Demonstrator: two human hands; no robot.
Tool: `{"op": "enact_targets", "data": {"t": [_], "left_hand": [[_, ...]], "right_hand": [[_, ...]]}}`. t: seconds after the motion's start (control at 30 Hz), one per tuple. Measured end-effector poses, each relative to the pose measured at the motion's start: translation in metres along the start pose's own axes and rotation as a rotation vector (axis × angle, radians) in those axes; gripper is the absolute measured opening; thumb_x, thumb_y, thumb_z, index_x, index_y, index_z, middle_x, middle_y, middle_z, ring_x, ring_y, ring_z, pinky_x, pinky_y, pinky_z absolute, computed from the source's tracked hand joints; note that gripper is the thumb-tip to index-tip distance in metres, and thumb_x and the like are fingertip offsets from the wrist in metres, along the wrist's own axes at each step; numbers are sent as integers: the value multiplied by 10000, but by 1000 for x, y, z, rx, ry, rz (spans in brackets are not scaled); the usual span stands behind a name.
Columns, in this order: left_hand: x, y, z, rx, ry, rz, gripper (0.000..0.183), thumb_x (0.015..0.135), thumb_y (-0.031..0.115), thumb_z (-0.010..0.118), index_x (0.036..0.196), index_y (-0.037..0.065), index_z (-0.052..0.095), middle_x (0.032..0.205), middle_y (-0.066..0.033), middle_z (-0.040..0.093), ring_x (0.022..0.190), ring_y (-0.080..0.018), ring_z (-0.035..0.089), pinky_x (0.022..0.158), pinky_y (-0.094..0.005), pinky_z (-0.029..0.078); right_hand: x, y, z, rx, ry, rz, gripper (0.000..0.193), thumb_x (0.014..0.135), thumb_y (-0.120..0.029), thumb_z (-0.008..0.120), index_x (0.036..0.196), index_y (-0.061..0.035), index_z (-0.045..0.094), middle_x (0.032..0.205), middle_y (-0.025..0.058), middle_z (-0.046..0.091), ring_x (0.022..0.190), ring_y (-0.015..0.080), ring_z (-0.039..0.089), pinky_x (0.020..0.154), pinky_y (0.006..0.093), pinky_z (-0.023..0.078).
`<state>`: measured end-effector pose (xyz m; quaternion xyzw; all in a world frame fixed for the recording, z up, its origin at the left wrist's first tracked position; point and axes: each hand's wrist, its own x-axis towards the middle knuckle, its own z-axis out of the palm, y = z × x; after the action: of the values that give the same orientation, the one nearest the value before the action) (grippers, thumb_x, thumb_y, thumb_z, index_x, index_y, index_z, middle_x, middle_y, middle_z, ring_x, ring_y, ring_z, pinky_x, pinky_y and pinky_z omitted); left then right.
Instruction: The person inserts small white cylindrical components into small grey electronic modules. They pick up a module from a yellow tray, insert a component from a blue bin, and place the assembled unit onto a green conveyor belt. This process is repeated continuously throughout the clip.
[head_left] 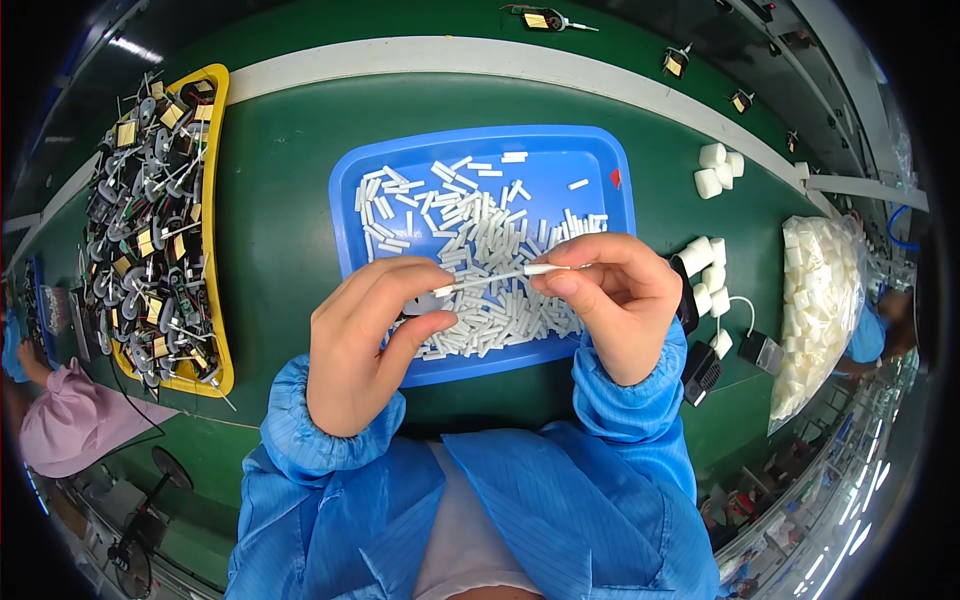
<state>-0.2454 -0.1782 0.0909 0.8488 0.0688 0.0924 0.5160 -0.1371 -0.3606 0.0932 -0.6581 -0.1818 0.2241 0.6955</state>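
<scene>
Over the blue tray, my left hand [365, 335] is closed on a small device, mostly hidden by the fingers. From it a thin metal shaft [492, 279] points right. My right hand [625, 295] pinches a short white tube [540, 269] at the tip of this shaft; whether the tube is around the shaft or only touching its end, I cannot tell. Beneath both hands lies the blue tray [480, 137], with many loose white tubes [485, 225] spread over its bottom.
At the left, a yellow bin [213, 230] is heaped with similar shafted devices [150, 240]. White foam-like cylinders [712, 170] and a clear bag [815, 310] full of them are at the right, near black adapters [702, 372]. Several devices [545, 18] lie beyond the white rail [460, 55].
</scene>
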Motion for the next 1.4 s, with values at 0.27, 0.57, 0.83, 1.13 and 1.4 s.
{"op": "enact_targets", "data": {"t": [0.27,0.57,0.83,1.13,1.4], "left_hand": [[1,0,2,69,-5,53,248,735,-5,673,972,-16,602,948,-149,638,874,-262,625,753,-310,483],[6,0,8,128,-51,119,302,691,83,731,965,31,616,949,-109,619,838,-283,612,712,-346,496],[15,0,9,227,-34,202,329,655,63,746,955,26,614,953,-106,628,825,-277,600,684,-337,484],[54,-8,16,128,-113,268,281,707,103,722,951,24,608,953,-105,622,849,-282,605,739,-343,490],[193,-102,5,360,336,331,272,708,121,735,949,63,622,862,-119,581,829,-269,594,725,-364,483]], "right_hand": [[0,-2,-5,-115,-13,-14,150,767,40,688,914,45,654,889,125,674,814,189,674,698,264,565],[9,7,-2,-380,-190,-150,133,747,-48,728,861,-13,670,797,94,677,682,165,658,599,259,516],[17,14,4,-556,-208,-291,109,760,-70,719,814,-14,641,726,98,647,617,193,634,553,274,492],[23,22,-6,-378,-97,-49,126,825,-54,646,926,17,624,804,92,658,684,145,637,582,259,500],[25,31,-18,-218,179,1,332,955,-201,444,1220,-8,496,1024,128,617,767,139,576,660,253,480]]}}
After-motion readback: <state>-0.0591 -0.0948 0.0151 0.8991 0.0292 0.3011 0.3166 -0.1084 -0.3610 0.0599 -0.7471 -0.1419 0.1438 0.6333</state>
